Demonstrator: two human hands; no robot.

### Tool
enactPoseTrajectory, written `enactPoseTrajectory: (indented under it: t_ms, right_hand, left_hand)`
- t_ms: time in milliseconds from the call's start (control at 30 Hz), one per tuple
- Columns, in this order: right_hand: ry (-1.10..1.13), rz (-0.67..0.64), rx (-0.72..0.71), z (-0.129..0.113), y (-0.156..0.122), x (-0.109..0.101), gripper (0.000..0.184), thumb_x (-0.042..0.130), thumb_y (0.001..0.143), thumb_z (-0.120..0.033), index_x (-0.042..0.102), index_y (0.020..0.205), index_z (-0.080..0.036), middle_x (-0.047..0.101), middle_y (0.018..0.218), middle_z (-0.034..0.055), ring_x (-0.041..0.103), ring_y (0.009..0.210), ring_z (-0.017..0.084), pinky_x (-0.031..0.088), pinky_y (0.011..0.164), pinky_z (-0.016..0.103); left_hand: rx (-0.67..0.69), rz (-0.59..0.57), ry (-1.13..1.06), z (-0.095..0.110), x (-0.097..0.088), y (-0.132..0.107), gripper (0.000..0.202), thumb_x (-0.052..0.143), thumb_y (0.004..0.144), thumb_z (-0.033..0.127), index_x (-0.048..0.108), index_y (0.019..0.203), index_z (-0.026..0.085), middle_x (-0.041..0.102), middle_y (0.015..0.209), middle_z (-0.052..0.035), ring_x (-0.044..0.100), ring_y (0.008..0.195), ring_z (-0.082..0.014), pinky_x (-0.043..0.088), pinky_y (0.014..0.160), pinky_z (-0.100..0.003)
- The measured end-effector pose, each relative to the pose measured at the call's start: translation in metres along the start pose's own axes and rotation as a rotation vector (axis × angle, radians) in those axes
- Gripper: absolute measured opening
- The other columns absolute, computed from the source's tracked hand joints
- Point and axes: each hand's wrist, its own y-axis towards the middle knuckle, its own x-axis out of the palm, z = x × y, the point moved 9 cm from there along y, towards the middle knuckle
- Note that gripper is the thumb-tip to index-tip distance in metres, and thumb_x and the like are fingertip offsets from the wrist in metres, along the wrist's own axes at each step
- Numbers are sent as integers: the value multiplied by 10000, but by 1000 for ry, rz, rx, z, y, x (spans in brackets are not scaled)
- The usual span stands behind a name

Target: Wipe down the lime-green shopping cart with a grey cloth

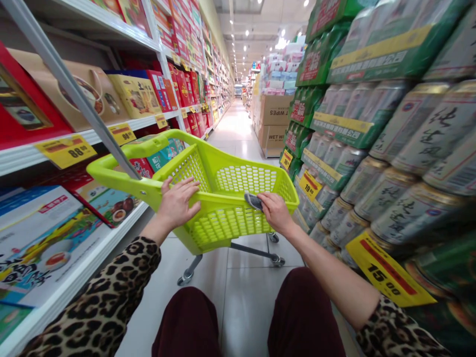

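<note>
A lime-green plastic shopping cart (238,186) on small wheels stands in front of me in a shop aisle. My left hand (178,203) lies on the cart's near rim with its fingers spread flat. On the right side of that rim, my right hand (275,212) is closed on a small dark grey cloth (253,201) and presses it against the basket's edge. The cart's long green handle (122,166) juts to the left. The basket looks empty inside. My knees in dark red trousers show at the bottom.
Shelves (74,141) of boxed goods with yellow price tags line the left. Stacked shrink-wrapped packs of cans (390,148) rise close on the right. Cardboard boxes (273,121) marked wet wipes stand further down the tiled aisle. A grey metal bar (74,91) crosses the upper left.
</note>
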Motion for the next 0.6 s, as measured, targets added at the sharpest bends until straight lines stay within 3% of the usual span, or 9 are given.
enactPoseTrajectory:
  t_ms: [100, 167, 333, 433, 500, 600]
  right_hand:
    - [-3, 22, 22, 10, -5, -7, 298, 408, 855, -179, 630, 1050, -143, 635, 1038, 117, 552, 965, 230, 444, 869, 396]
    - [-6, 22, 41, 5, -1, -3, 299, 403, 856, -174, 634, 1043, -136, 637, 1024, 124, 555, 955, 232, 445, 869, 396]
    - [39, -38, -19, -57, 32, 34, 313, 409, 860, -155, 604, 1103, -133, 622, 1075, 130, 543, 996, 217, 438, 902, 370]
    - [50, -8, -57, -78, 42, 44, 318, 406, 866, -146, 594, 1123, -141, 617, 1099, 125, 545, 1014, 211, 443, 905, 368]
    - [44, 22, -102, -75, 35, 40, 315, 406, 870, -148, 595, 1123, -148, 617, 1109, 121, 554, 1013, 210, 454, 892, 367]
    - [24, 84, -129, -44, 13, 20, 299, 412, 874, -164, 609, 1098, -146, 623, 1094, 131, 565, 1005, 218, 464, 880, 388]
  left_hand:
    - [-4, -17, -7, 6, 1, 1, 286, 455, 731, 331, 601, 955, 231, 631, 1137, -44, 496, 1167, -263, 121, 1053, -526]
    - [-16, -27, -13, 10, 1, 1, 292, 451, 733, 338, 603, 958, 232, 626, 1145, -42, 491, 1172, -263, 123, 1051, -529]
    - [-22, -61, -19, 20, 1, 5, 318, 459, 724, 326, 601, 986, 215, 607, 1176, -62, 474, 1189, -267, 107, 1060, -536]
    - [13, -120, -13, 22, 3, 4, 395, 482, 702, 307, 589, 1064, 191, 576, 1219, -84, 437, 1222, -268, 79, 1080, -524]
    - [48, -176, 2, 19, 3, -2, 465, 490, 690, 275, 561, 1140, 181, 539, 1265, -88, 392, 1258, -266, 41, 1095, -515]
    - [43, -181, 56, 6, -6, -17, 562, 463, 700, 199, 471, 1262, 183, 435, 1363, -79, 285, 1323, -261, -34, 1096, -525]
